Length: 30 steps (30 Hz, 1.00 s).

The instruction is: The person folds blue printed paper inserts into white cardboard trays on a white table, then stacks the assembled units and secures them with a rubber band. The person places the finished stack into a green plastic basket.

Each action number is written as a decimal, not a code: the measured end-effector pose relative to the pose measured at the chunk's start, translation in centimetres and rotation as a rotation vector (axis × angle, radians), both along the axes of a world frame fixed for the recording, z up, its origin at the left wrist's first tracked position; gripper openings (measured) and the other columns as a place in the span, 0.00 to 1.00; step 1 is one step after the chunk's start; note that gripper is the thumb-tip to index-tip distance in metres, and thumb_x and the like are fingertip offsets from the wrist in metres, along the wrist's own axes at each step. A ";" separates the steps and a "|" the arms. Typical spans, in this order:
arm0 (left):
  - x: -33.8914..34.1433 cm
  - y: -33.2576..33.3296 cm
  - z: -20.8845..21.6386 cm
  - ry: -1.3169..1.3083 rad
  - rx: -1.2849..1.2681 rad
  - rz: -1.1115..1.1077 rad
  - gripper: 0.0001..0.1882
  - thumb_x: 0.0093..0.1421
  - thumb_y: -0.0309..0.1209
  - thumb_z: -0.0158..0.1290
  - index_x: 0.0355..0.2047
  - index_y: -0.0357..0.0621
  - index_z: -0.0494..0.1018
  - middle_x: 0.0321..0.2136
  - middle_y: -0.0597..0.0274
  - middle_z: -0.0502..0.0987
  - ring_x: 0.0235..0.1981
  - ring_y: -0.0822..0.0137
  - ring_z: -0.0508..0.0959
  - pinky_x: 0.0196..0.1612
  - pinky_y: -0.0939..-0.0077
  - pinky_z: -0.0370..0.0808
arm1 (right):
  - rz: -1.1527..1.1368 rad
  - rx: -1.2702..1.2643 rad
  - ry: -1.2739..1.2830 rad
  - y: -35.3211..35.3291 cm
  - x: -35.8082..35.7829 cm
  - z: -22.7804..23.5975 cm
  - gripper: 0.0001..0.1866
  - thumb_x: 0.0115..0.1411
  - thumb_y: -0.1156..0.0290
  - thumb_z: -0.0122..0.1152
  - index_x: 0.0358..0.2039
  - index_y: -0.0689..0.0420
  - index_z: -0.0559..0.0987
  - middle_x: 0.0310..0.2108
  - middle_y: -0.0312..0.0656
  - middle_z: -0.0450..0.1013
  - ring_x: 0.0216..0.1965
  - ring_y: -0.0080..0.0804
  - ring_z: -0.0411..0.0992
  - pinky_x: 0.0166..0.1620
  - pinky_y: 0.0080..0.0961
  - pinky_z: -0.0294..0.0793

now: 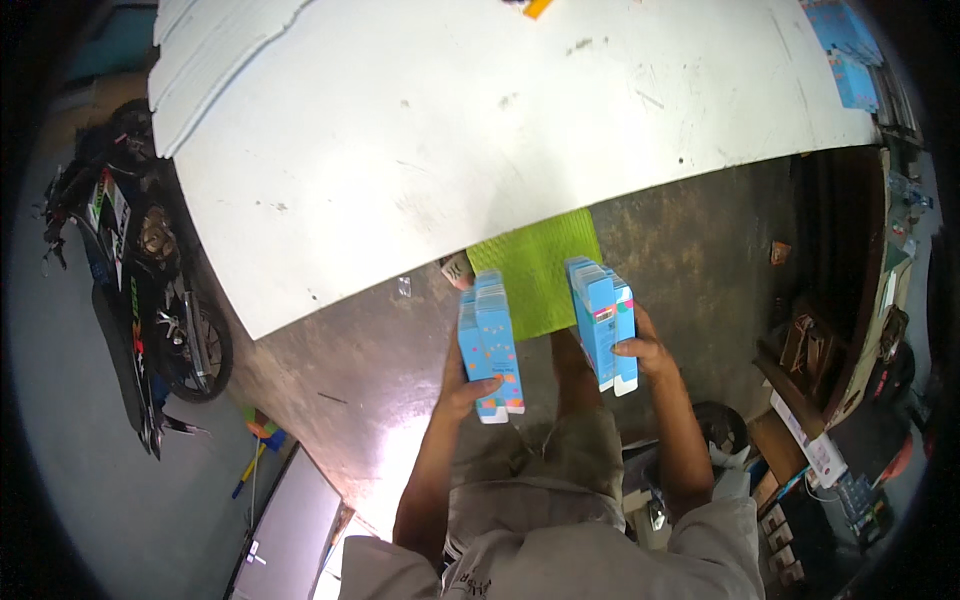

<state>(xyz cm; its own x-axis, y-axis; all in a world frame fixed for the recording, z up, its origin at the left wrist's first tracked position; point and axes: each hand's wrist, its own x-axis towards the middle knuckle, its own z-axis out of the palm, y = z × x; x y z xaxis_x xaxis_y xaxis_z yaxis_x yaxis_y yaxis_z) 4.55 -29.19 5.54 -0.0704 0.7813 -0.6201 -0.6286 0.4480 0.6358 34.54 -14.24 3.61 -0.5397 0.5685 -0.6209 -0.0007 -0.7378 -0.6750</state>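
Head view: you're holding one stack of flat blue cartons [490,345] in your left hand [462,390] and another stack [603,320] in your right hand [645,350], fingers clenched around both, just below the white tabletop [450,130] edge; probably mid-sorting, next needs a steady set-down.

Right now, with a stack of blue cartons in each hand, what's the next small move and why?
Probably lift both stacks forward onto the white table: the left hand and right hand each grip a stack of flat blue cartons below its near edge, and more blue cartons already lie there.
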 end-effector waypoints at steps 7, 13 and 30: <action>6.3 1.9 -13.8 -0.127 -0.176 0.058 0.52 0.48 0.38 0.68 0.71 0.35 0.57 0.56 0.50 0.75 0.57 0.53 0.78 0.60 0.56 0.77 | -0.068 -0.307 0.041 -3.4 1.3 -13.6 0.58 0.41 0.64 0.72 0.74 0.63 0.60 0.61 0.53 0.72 0.60 0.46 0.73 0.62 0.45 0.74; 7.5 3.1 -17.7 -0.040 -0.066 0.024 0.59 0.46 0.35 0.67 0.76 0.40 0.51 0.62 0.52 0.71 0.64 0.57 0.71 0.68 0.58 0.66 | -0.006 -0.101 0.039 -1.3 -1.8 -15.9 0.67 0.40 0.55 0.78 0.78 0.61 0.54 0.71 0.56 0.63 0.72 0.53 0.61 0.75 0.46 0.54; 10.4 -2.6 -7.3 -0.063 -0.243 0.069 0.49 0.57 0.31 0.65 0.74 0.35 0.52 0.62 0.48 0.71 0.63 0.58 0.73 0.66 0.57 0.71 | 0.044 0.287 -0.126 -6.7 -1.2 -6.3 0.51 0.63 0.53 0.66 0.77 0.67 0.54 0.77 0.61 0.50 0.78 0.53 0.47 0.77 0.51 0.41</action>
<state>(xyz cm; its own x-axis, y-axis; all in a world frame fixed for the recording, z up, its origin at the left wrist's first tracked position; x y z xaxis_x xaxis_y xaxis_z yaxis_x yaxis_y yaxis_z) 14.94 -31.80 -1.80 -0.0736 0.6036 -0.7939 -0.6977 0.5377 0.4735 33.39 -20.96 -2.68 -0.4968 0.7079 -0.5020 0.1237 -0.5147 -0.8484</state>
